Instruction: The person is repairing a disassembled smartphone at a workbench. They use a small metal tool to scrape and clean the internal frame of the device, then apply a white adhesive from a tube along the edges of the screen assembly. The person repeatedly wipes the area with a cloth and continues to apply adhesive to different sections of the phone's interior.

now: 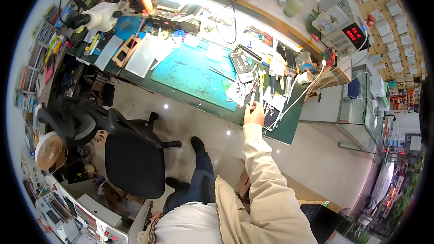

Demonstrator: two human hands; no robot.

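— Showing only as a sliver at the lower edge, left hand (156,217); fingers spread or curled, I cannot tell; nothing made out in it.

— And the right?

— Right hand (254,115) at the near edge of the green bench (288,133), beige sleeve (271,167) behind it; fingers look bent, tips among slim tools (262,83); whether they pinch one or only touch, cannot tell from here.

— Farther in?

— Teal mat (181,70), tweezers (220,73) lying on it, no hand on them; beyond, at the mat's right side, the phone (242,67), lying flat, neither hand touching it.

— How far along, by your reading?

— Opening it up looks done, I judge; dark block and metallic parts seem bare; closing up not done; how much is finished inside, too small to tell; tools lie loose near it, so I would call it mid-job.

— Farthest?

— Microscope (100,17) off to the left, well apart from the phone; power supply (337,40) far right, red digits lit; no lead made out running from it to the phone.
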